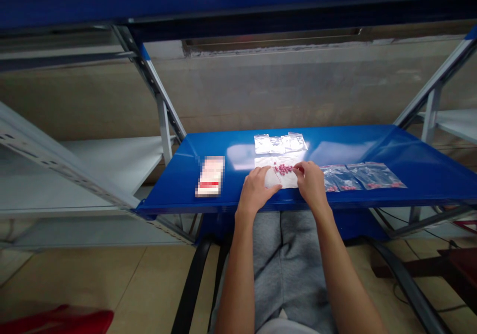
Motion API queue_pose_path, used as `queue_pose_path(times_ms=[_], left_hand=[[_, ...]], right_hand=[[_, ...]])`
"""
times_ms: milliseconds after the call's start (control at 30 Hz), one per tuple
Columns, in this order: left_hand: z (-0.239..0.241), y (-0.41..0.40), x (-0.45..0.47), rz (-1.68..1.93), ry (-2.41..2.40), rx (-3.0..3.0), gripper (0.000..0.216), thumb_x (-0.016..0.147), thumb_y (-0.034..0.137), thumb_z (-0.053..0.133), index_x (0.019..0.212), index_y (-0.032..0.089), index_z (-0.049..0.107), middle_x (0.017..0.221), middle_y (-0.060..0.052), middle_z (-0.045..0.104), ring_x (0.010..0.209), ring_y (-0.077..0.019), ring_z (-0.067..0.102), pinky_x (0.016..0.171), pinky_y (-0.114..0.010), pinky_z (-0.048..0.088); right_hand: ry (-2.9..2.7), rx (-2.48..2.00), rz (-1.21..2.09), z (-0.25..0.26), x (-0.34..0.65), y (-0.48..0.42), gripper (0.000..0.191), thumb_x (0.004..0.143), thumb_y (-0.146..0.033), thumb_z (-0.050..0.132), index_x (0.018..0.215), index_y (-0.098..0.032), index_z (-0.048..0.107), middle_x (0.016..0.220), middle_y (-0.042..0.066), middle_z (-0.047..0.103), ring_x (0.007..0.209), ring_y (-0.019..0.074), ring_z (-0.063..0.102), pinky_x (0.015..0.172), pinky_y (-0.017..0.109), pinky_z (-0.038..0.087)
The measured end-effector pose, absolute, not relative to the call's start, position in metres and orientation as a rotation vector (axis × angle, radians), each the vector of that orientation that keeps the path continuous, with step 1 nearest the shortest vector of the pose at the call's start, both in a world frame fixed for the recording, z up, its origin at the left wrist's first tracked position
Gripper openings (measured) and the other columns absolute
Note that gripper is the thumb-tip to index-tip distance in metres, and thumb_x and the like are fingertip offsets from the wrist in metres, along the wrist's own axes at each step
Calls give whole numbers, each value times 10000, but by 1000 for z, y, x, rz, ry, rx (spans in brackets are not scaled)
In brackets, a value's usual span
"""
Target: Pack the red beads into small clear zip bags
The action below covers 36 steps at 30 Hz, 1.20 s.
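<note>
A sheet of white paper (pixel 286 181) lies near the front edge of the blue shelf, with a cluster of small round dark-red beads (pixel 285 169) on it. My left hand (pixel 256 189) rests at the paper's left side, thumb stretched away from the fingers, nothing seen in its grasp. A thin reddish line runs over the paper beside that hand. At the right end of the cluster, my right hand (pixel 310 179) has its thumb and fingertips pinched together; whatever is between them is too small to tell. Right of it lie clear zip bags (pixel 372 175) with red beads along their bottoms.
Several shiny clear zip bags (pixel 280 143) lie behind the paper. A blurred white and red item (pixel 210 176) is on the left of the blue shelf (pixel 179 185). Metal uprights (pixel 149 80) flank the shelf, and another blue shelf (pixel 238 1) hangs overhead.
</note>
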<state>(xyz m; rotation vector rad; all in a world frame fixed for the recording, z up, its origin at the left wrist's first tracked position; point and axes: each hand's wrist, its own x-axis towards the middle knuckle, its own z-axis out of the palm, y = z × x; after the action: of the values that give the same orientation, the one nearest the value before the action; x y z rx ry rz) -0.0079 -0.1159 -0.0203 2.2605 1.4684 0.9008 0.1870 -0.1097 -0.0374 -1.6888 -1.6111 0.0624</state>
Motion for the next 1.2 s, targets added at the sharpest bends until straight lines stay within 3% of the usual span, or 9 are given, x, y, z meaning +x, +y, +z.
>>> queue_pose_path(times_ms=[267, 633, 867, 1200], left_hand=[[-22, -114, -7, 962, 1402, 2237, 588, 819, 322, 823, 1352, 189, 613, 1367, -124, 677, 1281, -283, 632, 1122, -430, 491], [-23, -114, -7, 910, 1463, 2227, 607, 820, 352, 819, 1371, 213, 606, 1356, -114, 682, 1255, -292, 637, 1105, -439, 487], [-23, -113, -7, 869, 1480, 2278, 612, 820, 367, 818, 1370, 200, 607, 1310, -115, 700, 1218, -294, 642, 1078, -433, 490], [-22, -115, -8, 850, 1483, 2287, 604, 824, 370, 815, 1366, 188, 618, 1303, -120, 703, 1198, -297, 644, 1058, -429, 495]], right_hand=[[-1765, -1360, 389, -20, 160, -120, 168, 922, -250, 603, 880, -190, 754, 874, 65, 690, 801, 200, 625, 751, 309, 439], [-1619, -1641, 162, -46, 181, -111, 155, 898, -219, 588, 900, -171, 735, 829, 74, 700, 723, 209, 587, 778, 336, 430], [-1723, -1747, 59, -45, 170, -110, 168, 932, -199, 587, 957, -195, 754, 907, 89, 667, 891, 247, 595, 770, 325, 399], [-1720, -1855, 45, -40, 163, -113, 149, 965, -206, 601, 965, -202, 749, 933, 106, 661, 948, 272, 569, 720, 327, 371]])
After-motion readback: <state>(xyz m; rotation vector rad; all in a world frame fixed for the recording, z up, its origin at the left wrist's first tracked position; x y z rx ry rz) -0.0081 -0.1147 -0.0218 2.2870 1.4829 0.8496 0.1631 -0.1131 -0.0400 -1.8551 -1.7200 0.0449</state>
